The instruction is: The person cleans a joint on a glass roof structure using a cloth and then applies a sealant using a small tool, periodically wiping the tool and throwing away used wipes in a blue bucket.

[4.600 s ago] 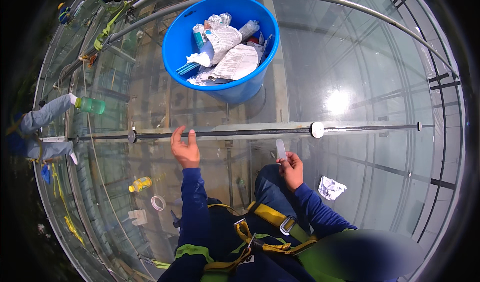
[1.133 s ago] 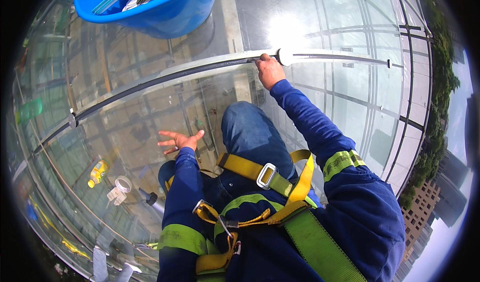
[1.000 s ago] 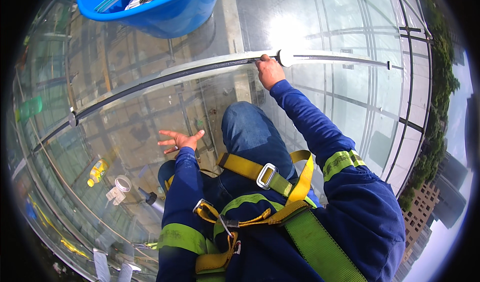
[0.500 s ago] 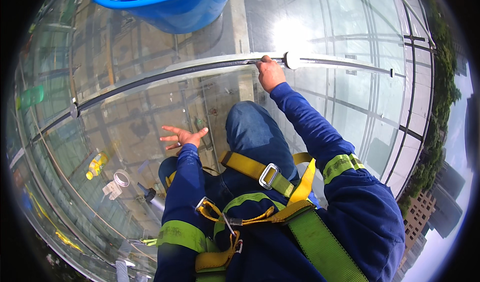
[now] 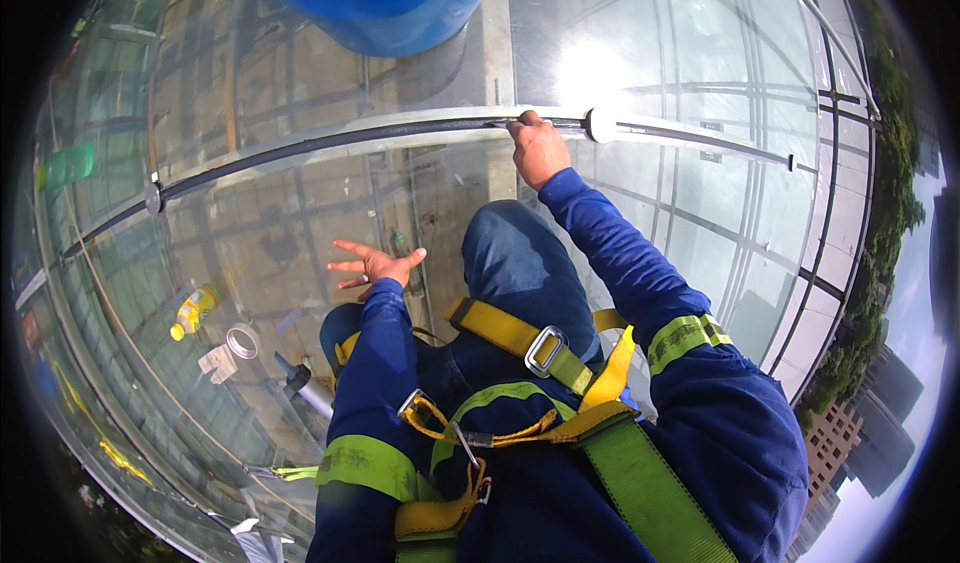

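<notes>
A long black joint (image 5: 330, 141) runs between glass panels, with pale strips along both its sides. My right hand (image 5: 540, 153) is closed in a pinch over this joint, fingertips down on it. A small thin tip shows just left of the fingers, but what they hold is too small to make out. Right of that hand, a white round disc (image 5: 600, 125) sits on the joint. My left hand (image 5: 372, 265) is open with fingers spread, above the glass beside my bent knee (image 5: 515, 253), and holds nothing.
A blue tub (image 5: 400, 13) stands on the glass ahead. To the left lie a yellow bottle (image 5: 195, 311), a tape roll (image 5: 242, 341), a silver tube with a dark end (image 5: 312, 390) and a green bottle (image 5: 67, 167). Trees (image 5: 890, 193) show beyond the right edge.
My right hand has slid a little left along the joint, farther from the white disc. The left hand stays spread. The whole view has shifted slightly.
</notes>
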The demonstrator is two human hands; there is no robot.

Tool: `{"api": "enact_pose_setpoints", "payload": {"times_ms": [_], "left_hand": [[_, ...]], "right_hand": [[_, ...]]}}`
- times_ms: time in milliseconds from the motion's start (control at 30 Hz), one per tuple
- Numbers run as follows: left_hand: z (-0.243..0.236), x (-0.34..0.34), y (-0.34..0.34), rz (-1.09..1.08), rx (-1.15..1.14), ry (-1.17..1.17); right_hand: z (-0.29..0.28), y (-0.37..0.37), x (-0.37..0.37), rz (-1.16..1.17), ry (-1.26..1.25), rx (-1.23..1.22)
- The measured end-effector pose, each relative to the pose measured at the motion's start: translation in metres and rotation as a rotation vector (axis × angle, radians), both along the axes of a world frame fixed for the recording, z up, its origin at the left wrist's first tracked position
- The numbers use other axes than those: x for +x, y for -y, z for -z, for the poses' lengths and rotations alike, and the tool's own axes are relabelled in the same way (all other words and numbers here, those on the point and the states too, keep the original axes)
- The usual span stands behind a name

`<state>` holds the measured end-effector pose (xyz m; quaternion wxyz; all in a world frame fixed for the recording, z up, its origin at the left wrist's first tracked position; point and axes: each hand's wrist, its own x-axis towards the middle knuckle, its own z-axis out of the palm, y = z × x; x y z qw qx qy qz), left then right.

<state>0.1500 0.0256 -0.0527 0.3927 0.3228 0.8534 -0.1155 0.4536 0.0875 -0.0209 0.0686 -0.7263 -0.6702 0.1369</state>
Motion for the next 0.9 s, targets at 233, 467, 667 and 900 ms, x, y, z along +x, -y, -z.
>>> {"api": "enact_pose_setpoints", "payload": {"times_ms": [233, 467, 667, 900], "left_hand": [[-0.005, 0.005, -0.004, -0.034, -0.060, 0.047], [-0.007, 0.005, -0.002, -0.004, -0.034, 0.008], [-0.003, 0.001, -0.003, -0.018, -0.054, 0.015], [-0.004, 0.002, -0.005, -0.044, -0.077, 0.031]], "right_hand": [[0.015, -0.007, -0.002, -0.026, 0.016, -0.019], [0.011, -0.008, -0.005, -0.055, 0.038, -0.045], [0.007, -0.010, -0.031, -0.033, 0.004, -0.014], [0.013, -0.016, -0.029, -0.055, 0.016, -0.028]]}}
